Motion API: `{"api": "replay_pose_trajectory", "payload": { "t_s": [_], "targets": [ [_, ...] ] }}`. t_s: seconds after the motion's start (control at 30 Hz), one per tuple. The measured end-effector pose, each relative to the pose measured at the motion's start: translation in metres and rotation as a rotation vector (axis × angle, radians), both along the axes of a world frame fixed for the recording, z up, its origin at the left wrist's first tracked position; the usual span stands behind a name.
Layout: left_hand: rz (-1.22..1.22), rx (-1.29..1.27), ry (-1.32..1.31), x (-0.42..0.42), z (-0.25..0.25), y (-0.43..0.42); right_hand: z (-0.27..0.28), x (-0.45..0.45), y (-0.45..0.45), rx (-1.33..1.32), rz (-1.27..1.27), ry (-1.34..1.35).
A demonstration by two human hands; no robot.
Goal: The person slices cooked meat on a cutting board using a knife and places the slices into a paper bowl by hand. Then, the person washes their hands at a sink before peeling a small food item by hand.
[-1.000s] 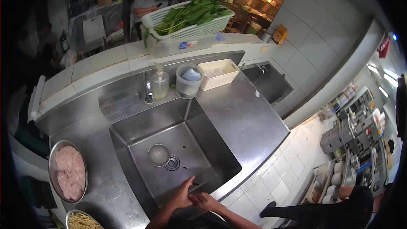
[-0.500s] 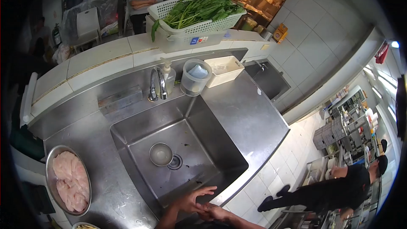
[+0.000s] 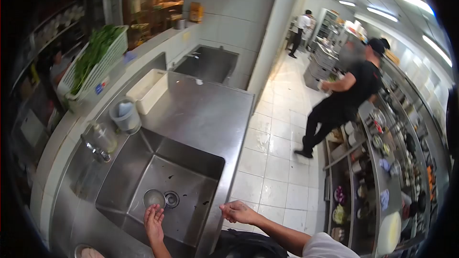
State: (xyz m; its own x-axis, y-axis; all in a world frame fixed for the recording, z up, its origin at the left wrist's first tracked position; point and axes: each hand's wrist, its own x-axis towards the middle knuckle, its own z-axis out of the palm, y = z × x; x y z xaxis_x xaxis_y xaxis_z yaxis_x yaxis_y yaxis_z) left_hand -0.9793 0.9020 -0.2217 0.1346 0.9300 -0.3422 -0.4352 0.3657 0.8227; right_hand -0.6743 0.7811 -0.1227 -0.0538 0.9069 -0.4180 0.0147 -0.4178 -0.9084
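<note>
Over the near part of the steel sink [image 3: 191, 148], my left hand [image 3: 154, 222] is raised with its fingers apart and nothing in it. It overlaps the lower edge of a round metal strainer [image 3: 154, 199] beside the drain. My right hand [image 3: 237, 212] is at the sink's right rim, its fingers curled inward; whether they hold anything is hidden. A faucet [image 3: 98, 152], a soap bottle [image 3: 103, 136], a clear tub [image 3: 125, 115] with a blue item and a cream bin [image 3: 148, 91] stand behind the sink.
Leafy greens [image 3: 94, 57] fill a white basket [image 3: 114, 50] on the ledge. A person in black [image 3: 348, 91] stands in the aisle by loaded shelves; another person [image 3: 300, 32] is farther back. Part of a bowl of pale meat [image 3: 79, 253] shows at bottom left.
The view has swung to the right. My hands, together before, are now apart. The greens and sink have shifted left in view, and the person in black now appears upright in the aisle.
</note>
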Motion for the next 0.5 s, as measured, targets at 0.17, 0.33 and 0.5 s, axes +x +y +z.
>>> {"api": "replay_pose_trajectory", "payload": {
  "t_s": [0.17,0.33,0.5],
  "targets": [
    [-0.179,0.070,0.044,0.067,0.027,-0.018,-0.012,0.024,-0.076,0.029,-0.124,0.051],
    [-0.483,0.164,0.048,0.154,0.050,-0.075,-0.023,0.056,-0.180,0.083,-0.323,0.075],
    [-0.807,0.168,0.073,0.234,0.039,-0.161,-0.049,0.075,-0.310,0.103,-0.645,0.130]
  ]
}}
